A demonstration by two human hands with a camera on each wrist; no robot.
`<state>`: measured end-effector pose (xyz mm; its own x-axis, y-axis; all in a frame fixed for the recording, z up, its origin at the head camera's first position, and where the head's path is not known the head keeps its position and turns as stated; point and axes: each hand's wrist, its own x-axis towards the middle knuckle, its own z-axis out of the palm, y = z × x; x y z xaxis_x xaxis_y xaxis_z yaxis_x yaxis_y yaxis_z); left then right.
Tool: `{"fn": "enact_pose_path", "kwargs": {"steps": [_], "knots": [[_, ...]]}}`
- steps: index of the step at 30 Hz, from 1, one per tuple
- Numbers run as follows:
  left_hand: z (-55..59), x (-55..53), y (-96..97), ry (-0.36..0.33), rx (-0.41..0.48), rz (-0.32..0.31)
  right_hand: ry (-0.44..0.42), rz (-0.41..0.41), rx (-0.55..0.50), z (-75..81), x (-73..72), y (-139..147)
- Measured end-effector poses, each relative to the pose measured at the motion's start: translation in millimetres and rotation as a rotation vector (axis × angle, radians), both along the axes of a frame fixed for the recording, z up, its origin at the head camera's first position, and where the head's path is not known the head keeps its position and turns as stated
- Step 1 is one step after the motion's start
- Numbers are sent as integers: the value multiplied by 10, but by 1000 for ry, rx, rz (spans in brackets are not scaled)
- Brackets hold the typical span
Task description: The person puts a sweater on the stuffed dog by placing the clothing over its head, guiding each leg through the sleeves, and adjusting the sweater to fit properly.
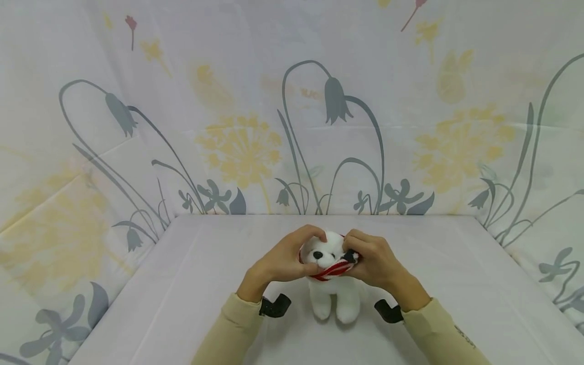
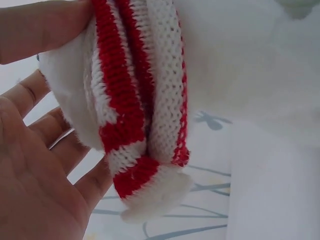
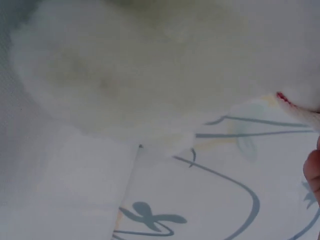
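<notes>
A white plush dog (image 1: 335,294) sits upright on the table, facing the head camera, with its black nose showing. A red-and-white striped knitted scarf (image 1: 330,271) runs under its muzzle and up the sides of its head. My left hand (image 1: 285,256) holds the head from the side, thumb by the muzzle and fingers over the top. In the left wrist view its thumb lies against the scarf (image 2: 122,100), whose white end hangs down. With curled fingers my right hand (image 1: 374,256) pinches the scarf beside the cheek, next to a dark patch (image 1: 351,256).
The dog is on a white-covered table (image 1: 219,253). Behind and beside it hangs a curtain (image 1: 246,91) printed with grey and yellow flowers. Black wrist cameras (image 1: 276,305) are strapped at both cuffs, close to the dog's legs.
</notes>
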<state>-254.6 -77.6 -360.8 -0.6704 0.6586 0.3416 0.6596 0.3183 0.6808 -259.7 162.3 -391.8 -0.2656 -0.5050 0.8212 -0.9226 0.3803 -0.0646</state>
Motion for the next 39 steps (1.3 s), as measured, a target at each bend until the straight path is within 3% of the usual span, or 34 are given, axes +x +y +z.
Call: {"fn": "enact_pose_path", "kwargs": {"steps": [4,7,9,11,18,28,34,39], "knots": [[117,97,-16,-81,27,23,-177,18,33,4,51,39],[116,81,-45,-109,35,45,-309,3,100,25,115,50],[47,13,-73,-109,43,51,-346,-3,136,35,141,47],[-46,-71,-94,-108,49,59,-339,-7,160,42,144,42],[-81,-118,-122,-99,57,61,-276,-15,158,40,106,38],[-103,-136,-139,-123,65,90,-434,82,141,67,107,72],[-114,-137,-144,-100,71,108,-467,57,229,112,135,131],[-107,-122,-130,-34,90,102,-453,-38,234,165,149,187]]}}
